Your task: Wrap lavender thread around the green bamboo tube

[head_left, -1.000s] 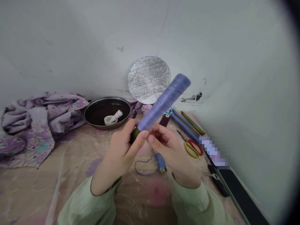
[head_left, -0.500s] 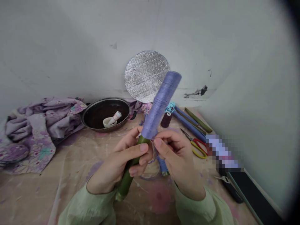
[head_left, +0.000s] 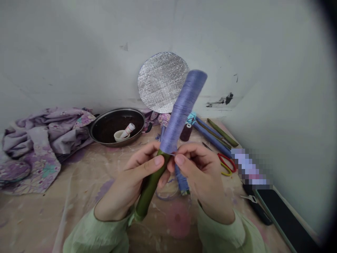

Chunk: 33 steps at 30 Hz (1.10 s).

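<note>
A thick green stalk [head_left: 150, 191], tilted up to the right, has its upper part covered in tightly wound purple thread [head_left: 183, 110]. Wrapped around the bare green part just below the winding is my left hand [head_left: 137, 174], its thumb lying along the stalk. My right hand [head_left: 201, 175] pinches the thread close to the lower edge of the winding, a short strand showing between fingertips and stalk. Behind my hands, a shorter purple-wrapped piece [head_left: 182, 182] lies on the table beside a loose loop of thread [head_left: 168, 197].
A round silver foil disc [head_left: 163, 82] leans on the wall. A black pan [head_left: 105, 126] holds a white cup [head_left: 119, 136]. Crumpled floral cloth [head_left: 44, 140] lies left. To the right are a dark thread cone [head_left: 186, 133], scissors [head_left: 228, 161], more stalks [head_left: 222, 133] and a phone [head_left: 284, 218].
The wrapped stalk has risen slightly and shifted right, its top end higher. My right hand has moved slightly right with the thread; my left hand stays around the stalk.
</note>
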### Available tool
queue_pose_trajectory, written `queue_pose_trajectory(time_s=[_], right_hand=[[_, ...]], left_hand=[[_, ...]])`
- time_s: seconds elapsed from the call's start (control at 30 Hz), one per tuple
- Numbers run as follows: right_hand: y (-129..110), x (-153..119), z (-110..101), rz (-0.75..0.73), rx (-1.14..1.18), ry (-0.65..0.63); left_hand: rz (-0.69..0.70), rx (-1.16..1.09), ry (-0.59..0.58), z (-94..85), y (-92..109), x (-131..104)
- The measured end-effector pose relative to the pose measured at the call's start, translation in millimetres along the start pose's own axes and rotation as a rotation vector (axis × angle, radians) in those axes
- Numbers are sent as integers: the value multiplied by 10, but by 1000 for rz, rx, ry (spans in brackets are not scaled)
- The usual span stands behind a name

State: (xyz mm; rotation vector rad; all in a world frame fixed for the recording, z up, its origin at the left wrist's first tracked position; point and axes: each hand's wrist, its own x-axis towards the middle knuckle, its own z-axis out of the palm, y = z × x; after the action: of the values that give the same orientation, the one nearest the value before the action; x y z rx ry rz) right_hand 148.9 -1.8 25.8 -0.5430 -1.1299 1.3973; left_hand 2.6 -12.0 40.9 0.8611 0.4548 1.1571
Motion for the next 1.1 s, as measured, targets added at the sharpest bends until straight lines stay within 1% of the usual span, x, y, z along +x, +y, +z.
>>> queue_pose_trajectory(time_s=[0.13,0.27,0.4,0.5,0.6,0.77,0.87,0.97,1.1], right_hand=[[-6,3,9,-43,-11,27],[-19,16,27,-89,-78,59],[-22,25,32,-89,-132,67],[-19,27,26,-86,-140,55],[-9,24,19,-91,-96,28],[13,11,13,-48,-72,30],[30,11,-8,1,-22,0],[46,25,-49,75,47,-36],[49,43,-82,101,88,-55]], left_hand=[[10,30,-38,-27,-10,-4],[-32,-14,-34,-21,-17,-5],[-58,-57,-28,-22,-26,-3],[-61,-65,-26,-29,-32,-22],[-61,-76,-76,-32,-38,-39],[-82,-120,-126,-28,-51,-34],[-75,-132,-130,-33,-57,-30],[-63,-117,-99,-45,-54,-29],[-83,-105,-33,-53,-34,-14]])
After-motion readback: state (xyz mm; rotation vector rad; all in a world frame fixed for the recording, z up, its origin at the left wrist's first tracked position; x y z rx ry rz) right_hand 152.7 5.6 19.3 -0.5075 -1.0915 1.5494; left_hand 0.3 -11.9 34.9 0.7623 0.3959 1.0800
